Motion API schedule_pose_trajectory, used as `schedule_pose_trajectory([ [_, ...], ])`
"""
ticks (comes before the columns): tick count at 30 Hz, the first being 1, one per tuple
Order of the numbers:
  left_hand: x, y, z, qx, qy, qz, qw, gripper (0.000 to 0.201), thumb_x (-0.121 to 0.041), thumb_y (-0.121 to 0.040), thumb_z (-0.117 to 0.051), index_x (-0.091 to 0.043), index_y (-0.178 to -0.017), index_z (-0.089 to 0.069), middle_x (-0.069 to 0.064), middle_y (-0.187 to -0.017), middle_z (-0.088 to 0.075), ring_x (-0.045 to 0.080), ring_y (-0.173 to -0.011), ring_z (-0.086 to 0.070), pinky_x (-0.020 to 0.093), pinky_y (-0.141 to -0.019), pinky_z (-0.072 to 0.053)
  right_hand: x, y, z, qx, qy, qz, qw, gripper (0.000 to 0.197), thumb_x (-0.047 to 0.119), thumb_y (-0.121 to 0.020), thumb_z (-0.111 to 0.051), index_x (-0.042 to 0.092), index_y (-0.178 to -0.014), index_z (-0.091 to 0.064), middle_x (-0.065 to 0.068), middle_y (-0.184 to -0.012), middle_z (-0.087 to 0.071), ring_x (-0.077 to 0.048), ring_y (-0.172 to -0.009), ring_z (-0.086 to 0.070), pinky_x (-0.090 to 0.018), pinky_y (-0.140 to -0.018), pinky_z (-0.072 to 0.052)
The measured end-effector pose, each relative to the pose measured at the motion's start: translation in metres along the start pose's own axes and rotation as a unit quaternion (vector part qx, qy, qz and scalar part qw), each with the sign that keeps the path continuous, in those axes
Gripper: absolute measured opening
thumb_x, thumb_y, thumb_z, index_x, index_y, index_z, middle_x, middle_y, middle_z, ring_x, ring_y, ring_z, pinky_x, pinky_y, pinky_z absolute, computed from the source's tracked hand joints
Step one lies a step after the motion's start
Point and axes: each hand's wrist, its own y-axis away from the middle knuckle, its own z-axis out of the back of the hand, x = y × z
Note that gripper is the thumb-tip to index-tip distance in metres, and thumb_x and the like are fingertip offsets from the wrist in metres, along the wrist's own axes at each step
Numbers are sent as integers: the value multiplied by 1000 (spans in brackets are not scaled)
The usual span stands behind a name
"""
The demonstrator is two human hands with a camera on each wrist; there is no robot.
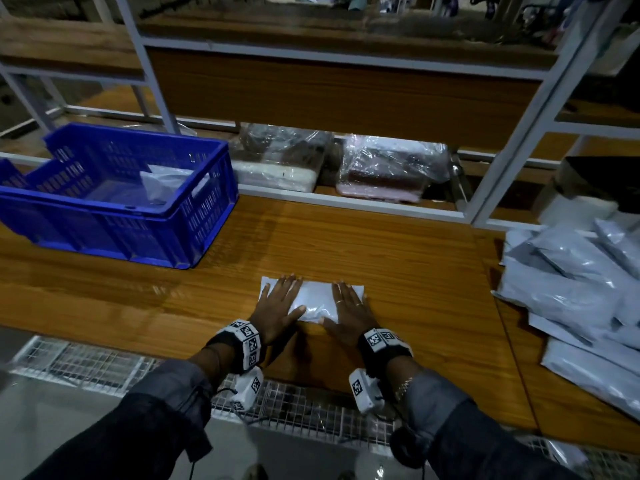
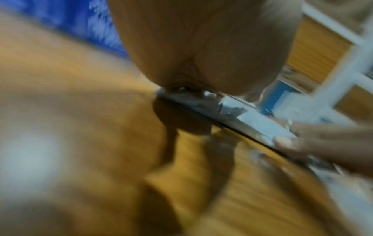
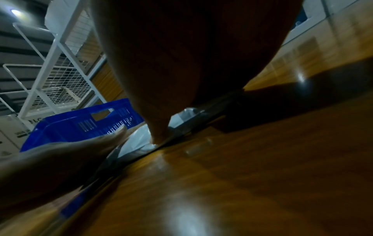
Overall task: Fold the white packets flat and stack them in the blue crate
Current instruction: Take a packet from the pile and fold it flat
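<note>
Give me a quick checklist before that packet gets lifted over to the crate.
1. White packet lies flat on the wooden table: ok.
2. Left hand and right hand both press it, fingers straight: ok.
3. Grip on the packet for lifting: not ok, neither hand curls round it yet.
4. Fold finished and holding: cannot tell, the hands cover its ends.
5. Blue crate has room; one packet lies inside: ok.
6. Table between packet and crate shows nothing in the way: ok.
</note>
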Motion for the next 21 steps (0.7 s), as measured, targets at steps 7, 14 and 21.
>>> schedule_pose_trajectory([
  [7, -5, -8, 19, 61, 19, 34, 997, 125, -103, -59, 2, -31, -161, 3, -2, -169, 9, 21, -155, 11, 50, -121, 9, 7, 4, 3, -10, 33, -18, 999, 100, 69, -93, -44, 18, -160, 10, -8, -168, 12, -25, -156, 5, -51, -124, 5],
  [14, -6, 12, 39, 85, -20, 7, 996, 107, -53, -83, -73, -22, -162, -7, 6, -169, -6, 28, -156, -4, 54, -123, -6, 6, 9, 24, 34, 6, 17, 999, 104, 57, -88, -65, 22, -162, -1, -7, -169, -4, -25, -155, -8, -49, -125, -11],
  [21, 8, 25, 54, 22, 13, 24, 999, 68, -27, -85, -71, -25, -148, -47, 2, -147, -54, 24, -132, -52, 38, -106, -45, 11, 16, 53, -23, 22, 57, 998, 67, 29, -87, -60, 24, -151, -40, -5, -150, -49, -28, -134, -50, -38, -109, -43],
])
